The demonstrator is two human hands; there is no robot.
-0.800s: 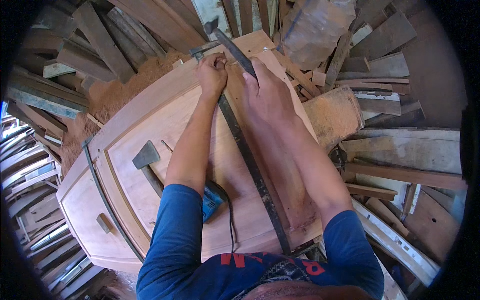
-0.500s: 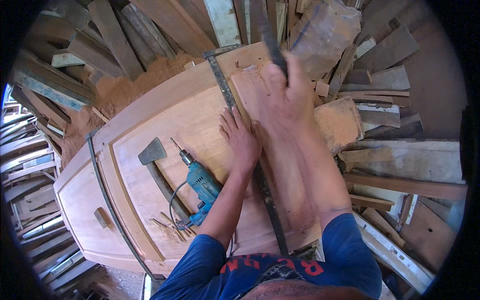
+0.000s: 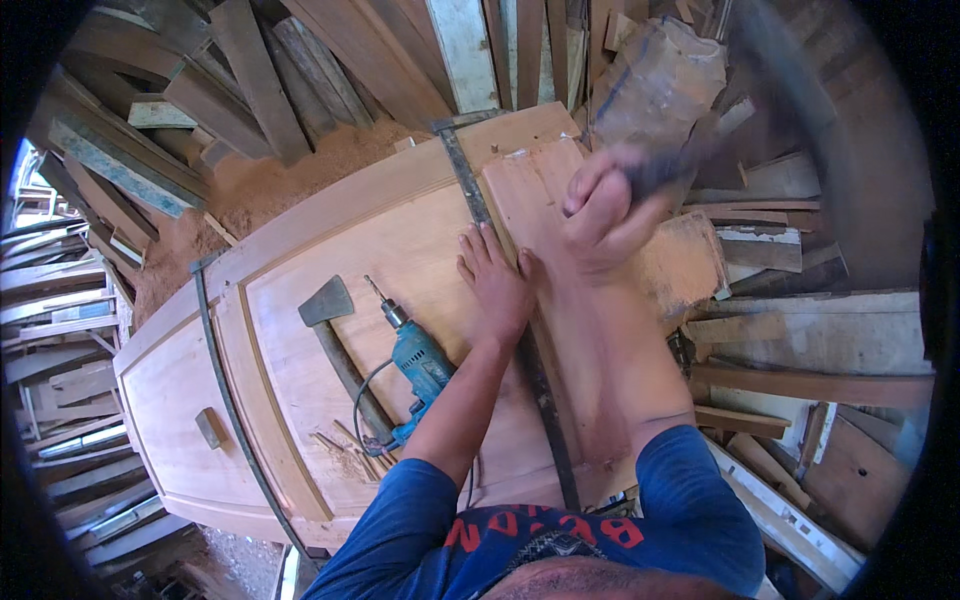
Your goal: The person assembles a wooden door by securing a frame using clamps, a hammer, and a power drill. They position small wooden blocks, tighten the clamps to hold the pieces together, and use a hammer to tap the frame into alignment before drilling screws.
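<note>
Right grip [image 3: 612, 218] closed round a motion-blurred hammer [image 3: 662, 174]

It points off the right end of the panelled door [image 3: 365, 245]; the left grip [image 3: 500, 287] lies spread over the clamp bar [image 3: 541, 395]. A stray swing or slipping hold could bruise that hand or dent the door

Red block letters [image 3: 578, 527] curved across chest of my blue shirt [image 3: 690, 500]; only lettering I could make out.

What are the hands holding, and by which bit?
The right hand grips a motion-blurred hammer by its dark handle. The left hand seems to hold nothing; it rests palm down.
</note>
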